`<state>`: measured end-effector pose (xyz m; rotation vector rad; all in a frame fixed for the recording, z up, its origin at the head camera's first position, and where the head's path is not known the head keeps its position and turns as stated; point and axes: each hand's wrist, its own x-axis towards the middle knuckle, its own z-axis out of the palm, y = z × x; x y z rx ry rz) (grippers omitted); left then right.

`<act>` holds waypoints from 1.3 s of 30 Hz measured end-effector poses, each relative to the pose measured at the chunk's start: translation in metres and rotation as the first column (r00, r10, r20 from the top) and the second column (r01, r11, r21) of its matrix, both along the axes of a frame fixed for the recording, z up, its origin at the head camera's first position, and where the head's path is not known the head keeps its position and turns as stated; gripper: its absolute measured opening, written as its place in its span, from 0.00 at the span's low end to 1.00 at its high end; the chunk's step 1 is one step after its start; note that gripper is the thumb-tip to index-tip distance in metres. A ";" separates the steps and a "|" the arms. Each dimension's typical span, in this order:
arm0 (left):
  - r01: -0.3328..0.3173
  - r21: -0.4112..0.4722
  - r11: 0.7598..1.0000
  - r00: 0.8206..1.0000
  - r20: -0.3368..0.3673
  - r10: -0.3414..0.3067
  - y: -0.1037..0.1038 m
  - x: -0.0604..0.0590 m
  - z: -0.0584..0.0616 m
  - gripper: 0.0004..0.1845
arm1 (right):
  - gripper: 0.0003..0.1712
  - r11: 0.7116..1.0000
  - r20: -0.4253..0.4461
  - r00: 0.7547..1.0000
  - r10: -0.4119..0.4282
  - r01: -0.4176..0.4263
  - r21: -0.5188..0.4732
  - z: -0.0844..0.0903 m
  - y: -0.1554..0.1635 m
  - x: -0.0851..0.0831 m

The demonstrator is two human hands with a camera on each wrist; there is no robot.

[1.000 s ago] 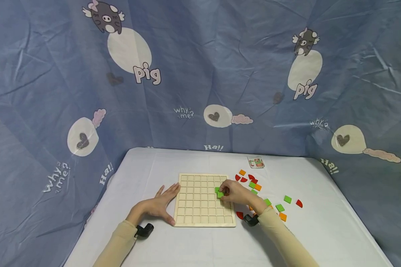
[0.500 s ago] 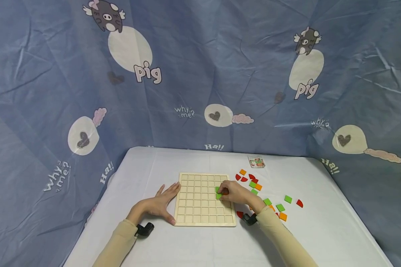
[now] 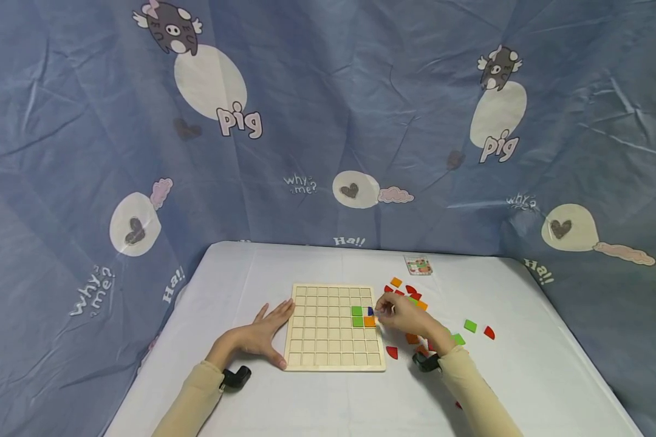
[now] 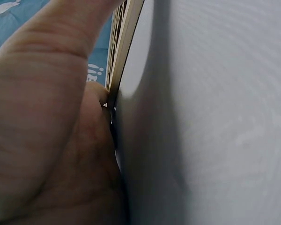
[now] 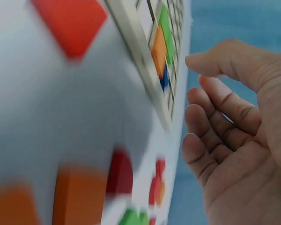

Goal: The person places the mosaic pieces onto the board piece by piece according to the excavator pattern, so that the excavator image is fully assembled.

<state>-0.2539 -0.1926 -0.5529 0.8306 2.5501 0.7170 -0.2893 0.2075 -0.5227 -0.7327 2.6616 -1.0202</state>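
Observation:
A pale wooden grid board [image 3: 328, 340] lies on the table. Two green square tiles [image 3: 357, 311], an orange tile [image 3: 369, 321] and a blue piece [image 3: 370, 311] sit in neighbouring cells near its right edge. My left hand [image 3: 262, 334] is spread along the board's left side, with fingertips and thumb tip at the edge. Just off the right edge, my right hand [image 3: 403, 314] hovers beside the blue piece. In the right wrist view its thumb stands apart from the loosely bent fingers [image 5: 194, 147], with nothing between them. Part of the blue piece is hidden in the head view.
Loose red quarter-round pieces [image 3: 392, 352], orange tiles [image 3: 396, 282] and green tiles [image 3: 470, 326] are scattered right of the board, some under the right forearm. A small picture card [image 3: 418, 265] lies at the back. A patterned blue curtain [image 3: 317, 121] hangs behind the white table.
The right hand has let go of the green tile and drawn back to the right, uncovering the orange tile and the blue piece on the board. The left hand stays put.

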 end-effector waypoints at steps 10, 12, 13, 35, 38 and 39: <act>-0.012 0.001 1.000 1.000 0.002 0.012 -0.002 0.003 -0.001 0.75 | 0.15 0.962 0.036 0.961 -0.274 0.274 0.008 -0.005 0.098 0.009; -0.012 0.005 1.000 1.000 0.001 0.012 -0.002 0.002 -0.001 0.75 | 0.18 0.945 0.050 0.944 -0.327 0.326 0.026 -0.008 0.119 0.013; -0.011 0.002 1.000 1.000 0.000 0.011 -0.002 0.002 -0.001 0.75 | 0.18 0.936 0.048 0.935 -0.352 0.350 0.039 -0.010 0.128 0.015; -0.004 0.013 1.000 1.000 -0.003 0.004 -0.002 0.000 -0.002 0.75 | 0.20 0.874 0.028 0.882 -0.470 0.460 0.157 -0.020 0.190 0.029; 0.001 0.014 1.000 1.000 -0.003 -0.001 -0.001 0.000 -0.001 0.75 | 0.20 0.871 0.023 0.881 -0.472 0.463 0.165 -0.021 0.190 0.030; 0.001 0.016 1.000 1.000 0.000 -0.001 -0.001 0.000 -0.001 0.75 | 0.19 0.869 0.022 0.879 -0.477 0.468 0.164 -0.021 0.190 0.030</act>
